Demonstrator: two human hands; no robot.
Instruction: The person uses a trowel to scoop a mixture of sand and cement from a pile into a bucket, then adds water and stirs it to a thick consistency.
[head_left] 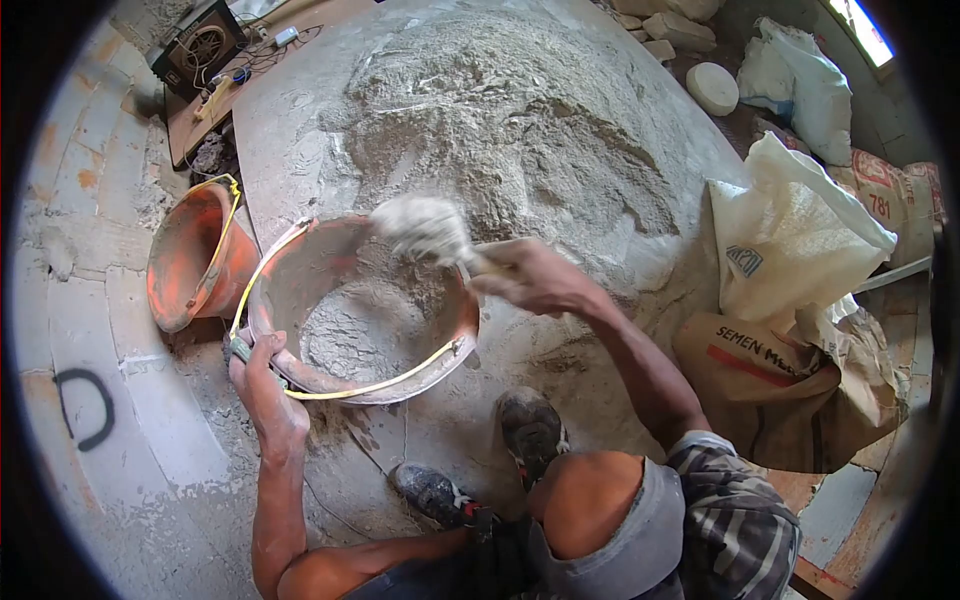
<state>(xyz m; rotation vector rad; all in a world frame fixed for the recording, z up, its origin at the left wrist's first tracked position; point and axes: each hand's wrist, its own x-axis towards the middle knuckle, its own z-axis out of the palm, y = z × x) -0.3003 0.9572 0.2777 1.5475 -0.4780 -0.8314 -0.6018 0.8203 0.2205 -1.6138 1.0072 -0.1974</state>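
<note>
An orange bucket [462,330], coated in grey and tilted toward me, holds grey mix [365,330] in its bottom. My left hand [262,385] is closed at its near left side, around the rim and the grip of its yellow handle [268,268]. My right hand [535,275] is closed on the handle of a trowel. Its blade, heaped with grey mix [425,228] and blurred by motion, is above the bucket's far right rim.
A large pile of grey powder [500,140] spreads beyond the bucket. A second orange bucket [215,265] stands at left, near a speaker [205,45] on a board. White sacks [790,235] and a brown cement bag [765,390] are at right. My shoes [530,430] are close by.
</note>
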